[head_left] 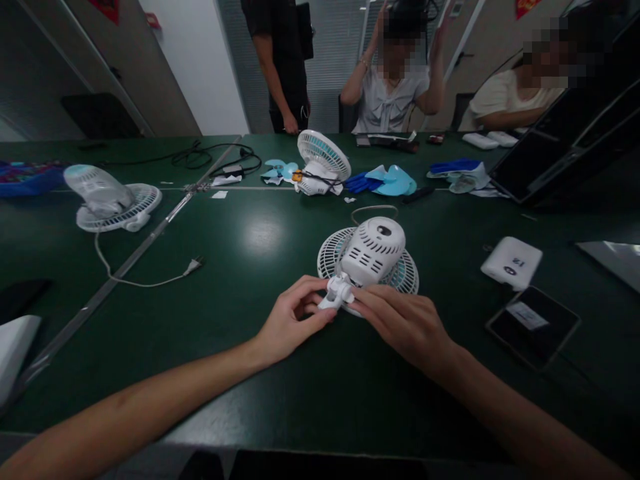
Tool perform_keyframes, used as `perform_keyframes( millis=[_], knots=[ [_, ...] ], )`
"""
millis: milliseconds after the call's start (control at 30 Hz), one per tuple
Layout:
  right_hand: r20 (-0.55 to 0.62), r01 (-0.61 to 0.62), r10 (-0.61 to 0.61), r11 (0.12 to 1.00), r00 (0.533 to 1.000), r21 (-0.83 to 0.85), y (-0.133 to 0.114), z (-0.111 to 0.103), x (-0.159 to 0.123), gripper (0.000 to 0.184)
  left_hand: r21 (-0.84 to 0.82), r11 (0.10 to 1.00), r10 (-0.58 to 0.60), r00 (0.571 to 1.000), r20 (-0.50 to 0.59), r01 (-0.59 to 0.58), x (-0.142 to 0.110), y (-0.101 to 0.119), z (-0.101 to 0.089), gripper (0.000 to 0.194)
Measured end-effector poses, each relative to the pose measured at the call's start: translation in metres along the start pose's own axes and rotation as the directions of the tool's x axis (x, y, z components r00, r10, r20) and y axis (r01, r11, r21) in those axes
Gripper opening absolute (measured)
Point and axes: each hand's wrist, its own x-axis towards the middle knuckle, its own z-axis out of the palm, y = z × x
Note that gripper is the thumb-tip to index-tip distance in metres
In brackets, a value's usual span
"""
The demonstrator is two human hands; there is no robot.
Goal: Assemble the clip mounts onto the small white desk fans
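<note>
A small white electric fan (373, 250) lies face down on the green table in front of me, its round grille (331, 252) under the motor housing. At its near end is a white clip bracket (339, 291). My left hand (295, 313) pinches this bracket from the left, thumb below and fingers above. From the right, my right hand (407, 320) has its fingertips closed on the bracket's other side, partly over the grille. Exactly what the right fingertips grip is partly hidden by the hand.
A second fan (107, 193) lies at left, its cord ending in a plug (194, 265). Farther back stands another fan (324, 160), beside blue blades (393, 180) and gloves (457, 170). At right are a white power bank (513, 260) and a dark tablet-like device (533, 325). People are across the table.
</note>
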Motion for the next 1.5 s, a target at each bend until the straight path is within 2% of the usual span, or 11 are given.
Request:
perform_keyframes(
  millis=[67,233,400,567,667,733,767,900,1067,1233,1500],
  knots=[
    [-0.026,-0.058,0.058,0.998,0.998,0.001,-0.004,0.002,0.007,0.009,0.011,1.0,-0.003,1.0,-0.007,0.003,0.0,0.0,0.0,0.036],
    [0.003,-0.12,0.12,0.993,0.993,-0.012,-0.005,0.005,0.008,0.01,0.023,0.999,-0.025,1.0,-0.019,0.025,0.0,-0.001,0.001,0.037],
    [0.043,0.002,-0.003,1.0,0.999,0.02,0.003,0.003,-0.004,0.036,0.035,0.999,-0.017,1.0,-0.012,0.017,0.0,0.002,0.001,0.036],
    [-0.037,-0.117,0.117,0.993,0.992,-0.009,-0.003,0.008,0.004,0.008,0.068,0.998,-0.01,1.0,-0.007,0.01,0.0,0.002,0.001,0.037],
    [-0.004,-0.137,0.137,0.989,0.991,-0.052,-0.007,0.008,0.009,0.017,0.063,0.998,-0.003,1.0,-0.002,0.003,0.0,-0.001,0.0,0.038],
    [0.001,-0.151,0.151,0.987,0.989,-0.053,-0.006,0.006,0.007,0.013,0.057,0.998,-0.003,1.0,-0.006,0.003,0.0,-0.001,0.0,0.037],
    [0.002,-0.134,0.134,0.99,0.991,-0.046,-0.005,0.005,0.005,0.01,0.052,0.999,-0.005,1.0,-0.011,0.006,0.0,-0.001,0.0,0.037],
    [0.032,0.008,-0.009,1.0,0.999,0.009,0.003,0.002,-0.007,0.031,0.041,0.999,-0.011,1.0,-0.013,0.012,0.0,-0.001,0.0,0.036],
    [-0.011,0.01,-0.009,0.997,1.0,0.077,0.002,0.006,-0.005,0.022,0.051,0.999,0.0,1.0,-0.002,0.0,-0.001,-0.001,0.0,0.037],
    [-0.051,-0.087,0.087,0.996,0.995,0.018,-0.001,0.006,0.005,0.012,0.054,0.999,0.01,1.0,0.02,-0.011,-0.001,0.0,0.001,0.036],
    [-0.057,-0.084,0.08,0.994,0.995,-0.067,-0.005,0.006,0.005,0.004,0.08,0.997,-0.011,1.0,-0.019,0.013,-0.001,0.002,0.002,0.035]
  ],
)
